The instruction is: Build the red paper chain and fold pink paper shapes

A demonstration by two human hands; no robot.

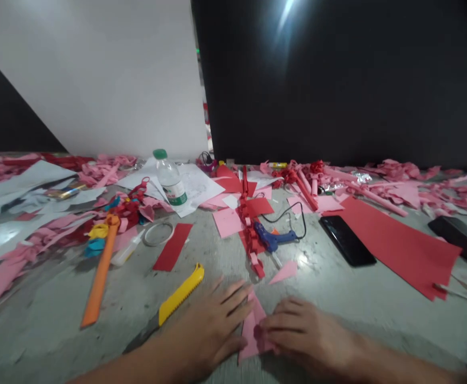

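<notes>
Lying on the gray table (129, 298), the pink paper (252, 332) is partly covered — the left hand (213, 322), fingers loosely spread, overlaps one edge, the right hand (303, 328), fingers curled together, the other. Whether the right pinches it I cannot tell; the left forearm (145, 365) hides one end of the yellow tool (182, 294).

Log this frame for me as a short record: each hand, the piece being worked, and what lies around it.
Left hand: fingers spread, at the pink piece's left edge
Right hand: fingers bent, touching its right side
Pink piece: on the table, between the hands
Left side: yellow cutter, orange strip, red strip
Ahead: glue gun, red paper chain
Right side: phone, red sheet
Farther back: bottle, green cap, upright
</notes>
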